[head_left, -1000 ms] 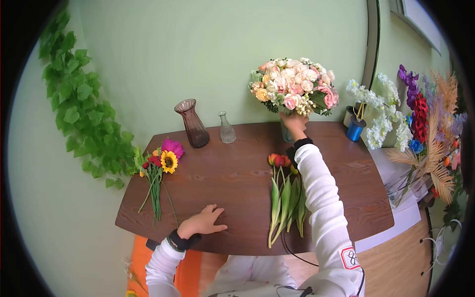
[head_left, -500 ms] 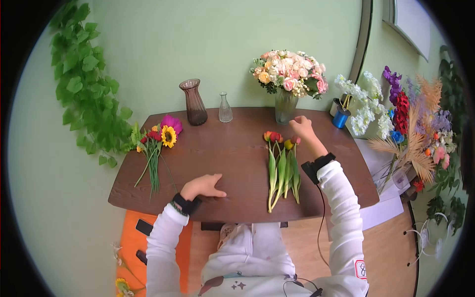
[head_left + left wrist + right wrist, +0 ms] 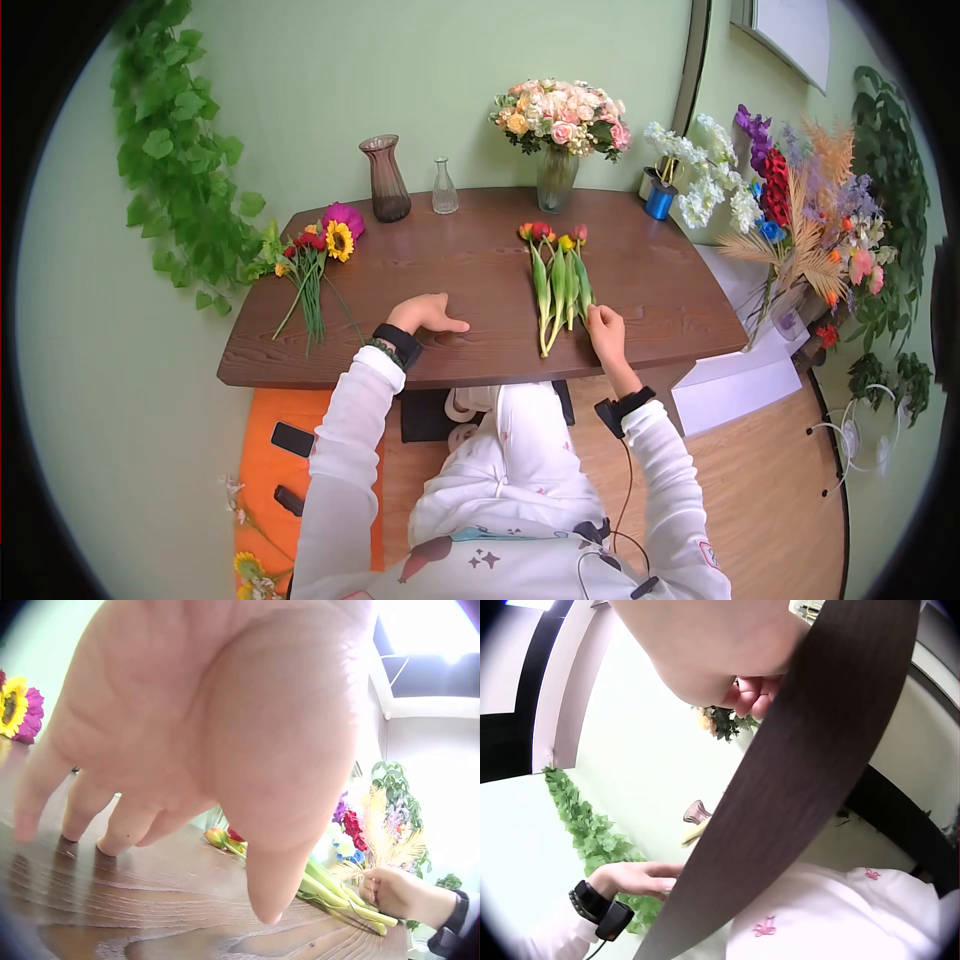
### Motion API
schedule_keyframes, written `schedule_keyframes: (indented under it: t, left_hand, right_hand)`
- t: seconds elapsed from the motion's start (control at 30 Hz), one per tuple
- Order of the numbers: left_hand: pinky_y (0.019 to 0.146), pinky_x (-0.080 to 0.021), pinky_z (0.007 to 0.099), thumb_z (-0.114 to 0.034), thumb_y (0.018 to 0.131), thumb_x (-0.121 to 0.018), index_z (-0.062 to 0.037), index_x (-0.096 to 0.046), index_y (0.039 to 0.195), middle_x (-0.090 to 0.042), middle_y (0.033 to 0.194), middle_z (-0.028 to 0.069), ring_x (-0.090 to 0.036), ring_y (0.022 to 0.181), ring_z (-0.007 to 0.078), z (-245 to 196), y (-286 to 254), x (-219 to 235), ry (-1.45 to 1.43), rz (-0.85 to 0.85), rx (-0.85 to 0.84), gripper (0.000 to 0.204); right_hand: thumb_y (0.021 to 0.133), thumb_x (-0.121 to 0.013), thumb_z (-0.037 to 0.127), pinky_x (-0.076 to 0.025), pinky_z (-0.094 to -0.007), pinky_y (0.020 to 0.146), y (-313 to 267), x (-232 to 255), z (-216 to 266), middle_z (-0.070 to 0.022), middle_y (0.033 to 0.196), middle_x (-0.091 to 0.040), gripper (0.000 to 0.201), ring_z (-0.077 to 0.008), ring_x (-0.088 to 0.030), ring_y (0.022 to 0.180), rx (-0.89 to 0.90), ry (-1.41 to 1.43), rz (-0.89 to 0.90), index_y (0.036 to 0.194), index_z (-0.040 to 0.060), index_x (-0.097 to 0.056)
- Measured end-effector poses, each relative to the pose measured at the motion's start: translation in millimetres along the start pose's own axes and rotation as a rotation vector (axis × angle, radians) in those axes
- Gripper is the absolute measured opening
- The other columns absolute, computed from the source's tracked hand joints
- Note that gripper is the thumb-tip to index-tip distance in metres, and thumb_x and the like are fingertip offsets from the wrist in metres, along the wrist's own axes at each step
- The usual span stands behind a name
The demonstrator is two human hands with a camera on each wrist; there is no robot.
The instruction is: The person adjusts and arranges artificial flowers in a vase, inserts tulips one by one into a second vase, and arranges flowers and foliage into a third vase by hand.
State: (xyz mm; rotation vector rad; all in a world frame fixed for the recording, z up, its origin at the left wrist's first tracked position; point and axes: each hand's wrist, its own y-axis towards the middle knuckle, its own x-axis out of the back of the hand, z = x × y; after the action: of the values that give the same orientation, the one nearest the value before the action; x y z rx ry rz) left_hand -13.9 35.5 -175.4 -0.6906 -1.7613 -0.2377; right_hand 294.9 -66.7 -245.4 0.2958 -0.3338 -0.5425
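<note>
The left hand rests with its fingertips on the brown table; in the left wrist view its fingers are spread, holding nothing. Several tulips lie with their red and yellow heads toward the wall. Beside their leaves, at the right, is the right hand, fingers curled and no stem visibly held. In the left wrist view the right hand appears close to the tulip stems; contact is unclear. The right wrist view shows its curled fingers above the table edge.
A purple-tinted vase, small clear vase and vase of pale roses stand along the back. Mixed flowers lie at left. Blue container with white blossoms stands back right; a cable hangs from the right wrist.
The right hand has let go of the rose vase and come back toward the person, beside the tulips. The left hand stays on the table. The head view has shifted.
</note>
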Motion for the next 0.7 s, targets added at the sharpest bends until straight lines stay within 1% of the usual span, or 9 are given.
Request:
schedule_keyframes:
  t: [0.1,0.17,0.27,0.33,0.47,0.53,0.57,0.67,0.7]
  left_hand:
    - [0.084,-0.043,0.0363,-0.052,0.068,-0.061,0.0105,-0.051,0.103,-0.056,0.103,0.028,-0.055,0.097,0.0357,1.1,-3.5,-4.3,-0.033,-0.046,0.053,0.072]
    - [0.084,-0.043,0.0366,-0.051,0.07,-0.059,0.0101,-0.052,0.103,-0.055,0.104,0.0282,-0.055,0.098,0.0358,9.2,-0.1,-3.2,-0.046,-0.07,0.077,0.07]
    - [0.085,-0.042,0.0373,-0.05,0.072,-0.057,0.0091,-0.052,0.105,-0.055,0.105,0.0279,-0.054,0.099,0.0364,20.4,7.6,-2.9,-0.09,-0.088,0.036,0.068]
    - [0.086,-0.041,0.038,-0.048,0.074,-0.057,0.0087,-0.053,0.105,-0.053,0.109,0.027,-0.053,0.101,0.0373,13.7,11.6,18.1,-0.117,0.039,0.09,0.065]
    - [0.081,-0.044,0.0359,-0.044,0.078,-0.056,0.0065,-0.052,0.106,-0.056,0.109,0.0212,-0.056,0.098,0.03,25.0,49.7,25.2,-0.131,-0.156,-0.019,0.058]
    - [0.074,-0.045,0.0296,-0.04,0.082,-0.055,-0.0004,-0.052,0.108,-0.059,0.105,0.0109,-0.057,0.094,0.0172,9.8,55.5,36.6,-0.778,-0.035,-0.017,0.047]
    - [0.071,-0.043,0.0247,-0.038,0.084,-0.054,-0.0069,-0.051,0.109,-0.059,0.1,0.003,-0.054,0.09,0.008,8.2,59.6,36.7,-0.926,-0.04,-0.03,0.04]
    - [0.074,-0.044,0.0266,-0.032,0.088,-0.049,-0.0093,-0.052,0.108,-0.058,0.102,0.0028,-0.056,0.092,0.0115,15.4,78.1,25.4,-1.349,-0.077,-0.05,0.03]
    - [0.074,-0.044,0.0266,-0.032,0.088,-0.049,-0.0093,-0.052,0.108,-0.058,0.102,0.0028,-0.056,0.092,0.0115,21.4,84.4,20.8,-1.342,-0.082,-0.052,0.03]
  right_hand:
    - [0.086,-0.048,0.022,-0.031,-0.0218,0.047,-1.0,0.9,2.9,0.0023,0.049,-0.042,0.036,-0.0058,-0.038,0.048,0.005,-0.018,-0.04,0.055,0.0047,-0.046]
    - [0.086,-0.048,0.021,-0.032,-0.0222,0.048,8.0,5.4,1.6,0.0015,0.052,-0.044,0.033,-0.0067,-0.041,0.05,-0.145,0.047,0.061,0.058,0.0051,-0.047]
    - [0.085,-0.048,0.02,-0.033,-0.0223,0.048,27.2,12.4,6.0,0.0003,0.058,-0.048,0.028,-0.0077,-0.043,0.053,-0.198,0.082,0.13,0.062,0.005,-0.049]
    - [0.08,-0.049,0.016,-0.037,-0.0234,0.052,49.6,15.6,14.2,-0.0011,0.06,-0.051,0.021,-0.0075,-0.045,0.055,-0.141,0.09,0.128,0.066,0.0019,-0.052]
    - [0.078,-0.052,0.017,-0.042,-0.0249,0.058,115.8,5.7,47.9,-0.0036,0.066,-0.057,0.018,-0.0106,-0.051,0.063,-0.043,-0.011,0.202,0.075,0.0,-0.055]
    - [0.078,-0.053,0.019,-0.045,-0.0274,0.065,157.6,-5.6,42.9,-0.0092,0.077,-0.061,0.024,-0.0154,-0.057,0.071,-0.012,-0.007,0.267,0.086,-0.0028,-0.057]
    - [0.078,-0.053,0.019,-0.045,-0.0274,0.065,179.1,-11.3,39.7,-0.0092,0.077,-0.061,0.024,-0.0154,-0.057,0.071,-0.002,0.001,0.261,0.086,-0.0028,-0.057]
    - [0.075,-0.056,0.024,-0.046,-0.0316,0.074,243.1,-37.0,28.8,-0.0163,0.093,-0.061,0.038,-0.0227,-0.059,0.084,0.056,-0.1,0.141,0.101,-0.0045,-0.054]
    - [0.073,-0.058,0.027,-0.044,-0.0333,0.078,261.3,-47.9,26.3,-0.0183,0.097,-0.059,0.045,-0.0258,-0.058,0.089,0.052,-0.151,0.045,0.105,-0.0049,-0.052]
